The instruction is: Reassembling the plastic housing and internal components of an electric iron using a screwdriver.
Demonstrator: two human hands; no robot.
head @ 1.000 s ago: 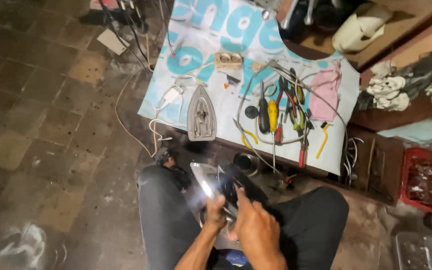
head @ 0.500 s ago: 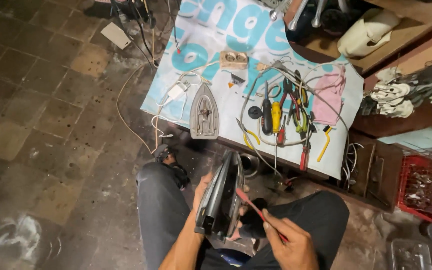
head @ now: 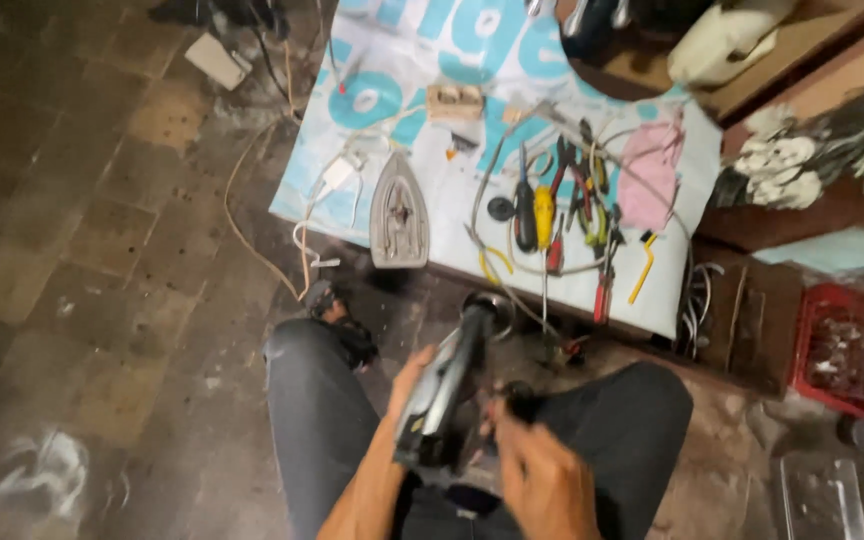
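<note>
I sit on the floor in dark trousers, knees apart. My left hand grips a dark clothes iron body, held on edge between my knees with its shiny end pointing away from me. My right hand is at the iron's right side, fingers closed around a small dark tool handle that touches the iron; the image is blurred there. A grey iron soleplate lies flat on the blue and white printed sheet ahead of me.
Screwdrivers and pliers with yellow and red handles lie on the sheet beside coiled wire and a pink cloth. A white plug and cord trail off its left edge. A red crate stands at right, wooden shelving behind.
The iron body has turned from showing its shiny face to standing on edge. My right hand dropped lower and nearer to me, keeping the tool against the iron. The view shifted slightly.
</note>
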